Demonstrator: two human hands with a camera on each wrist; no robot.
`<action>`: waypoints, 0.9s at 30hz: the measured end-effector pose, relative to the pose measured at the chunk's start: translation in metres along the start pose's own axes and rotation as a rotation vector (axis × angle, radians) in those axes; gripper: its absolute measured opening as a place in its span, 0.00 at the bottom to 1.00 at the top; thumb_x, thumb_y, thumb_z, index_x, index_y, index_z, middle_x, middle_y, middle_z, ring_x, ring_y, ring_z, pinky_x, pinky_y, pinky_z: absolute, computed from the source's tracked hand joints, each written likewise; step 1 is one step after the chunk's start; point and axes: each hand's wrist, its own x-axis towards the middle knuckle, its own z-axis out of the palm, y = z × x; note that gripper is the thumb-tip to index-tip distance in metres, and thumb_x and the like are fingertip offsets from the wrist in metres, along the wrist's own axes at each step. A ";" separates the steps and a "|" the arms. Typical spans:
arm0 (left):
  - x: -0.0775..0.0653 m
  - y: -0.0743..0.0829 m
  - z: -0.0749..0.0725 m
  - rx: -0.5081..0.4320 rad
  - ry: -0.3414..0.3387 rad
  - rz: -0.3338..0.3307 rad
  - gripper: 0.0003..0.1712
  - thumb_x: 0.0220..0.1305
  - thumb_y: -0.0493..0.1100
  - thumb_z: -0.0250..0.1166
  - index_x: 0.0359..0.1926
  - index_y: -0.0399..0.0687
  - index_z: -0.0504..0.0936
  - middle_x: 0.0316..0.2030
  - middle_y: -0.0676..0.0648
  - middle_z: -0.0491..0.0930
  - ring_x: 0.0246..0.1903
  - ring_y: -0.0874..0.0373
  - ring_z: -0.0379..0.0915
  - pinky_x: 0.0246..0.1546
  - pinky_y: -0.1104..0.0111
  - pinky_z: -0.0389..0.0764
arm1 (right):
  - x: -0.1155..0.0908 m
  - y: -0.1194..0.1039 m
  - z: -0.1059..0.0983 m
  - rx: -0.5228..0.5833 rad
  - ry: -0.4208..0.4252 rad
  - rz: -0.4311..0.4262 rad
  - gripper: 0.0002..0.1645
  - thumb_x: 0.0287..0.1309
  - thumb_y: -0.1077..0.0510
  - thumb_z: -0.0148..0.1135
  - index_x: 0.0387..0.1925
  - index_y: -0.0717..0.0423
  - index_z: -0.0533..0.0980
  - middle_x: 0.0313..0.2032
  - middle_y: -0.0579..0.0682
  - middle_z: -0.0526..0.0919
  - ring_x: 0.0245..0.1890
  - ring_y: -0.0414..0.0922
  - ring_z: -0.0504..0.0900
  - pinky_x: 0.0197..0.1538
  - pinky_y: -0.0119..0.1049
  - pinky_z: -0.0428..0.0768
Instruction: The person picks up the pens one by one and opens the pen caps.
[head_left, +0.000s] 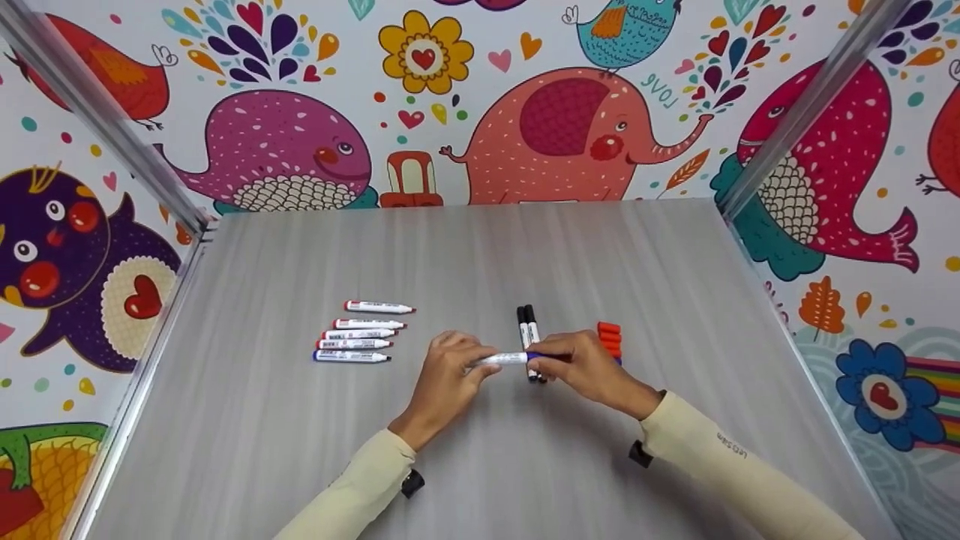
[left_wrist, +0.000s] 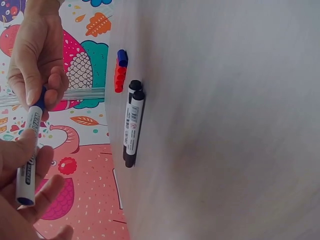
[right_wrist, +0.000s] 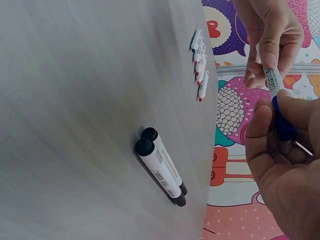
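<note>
A white marker [head_left: 508,358] with a blue cap [right_wrist: 283,122] is held crosswise between both hands, above the table. My left hand [head_left: 448,375] pinches its white barrel near the tail end between thumb and fingers. My right hand [head_left: 592,369] grips the blue cap at the other end, thumb on one side and curled fingers on the other. In the left wrist view the cap sits against the barrel. Two capped black markers [left_wrist: 132,122] lie side by side on the table, partly behind the right hand in the head view.
Several uncapped markers [head_left: 360,335] lie in a column on the left of the table [head_left: 300,450], mostly red, with a blue-ended one nearest. Loose red caps [head_left: 609,328] and a blue cap [left_wrist: 122,57] sit in a row beyond the right hand. Patterned panels [head_left: 420,112] stand around the table.
</note>
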 end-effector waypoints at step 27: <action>0.006 -0.004 -0.009 -0.057 -0.011 -0.072 0.06 0.67 0.35 0.77 0.43 0.40 0.96 0.32 0.50 0.91 0.36 0.57 0.82 0.48 0.54 0.79 | 0.003 0.006 -0.002 -0.253 0.107 -0.337 0.17 0.63 0.70 0.76 0.53 0.60 0.90 0.44 0.49 0.94 0.37 0.44 0.90 0.44 0.29 0.88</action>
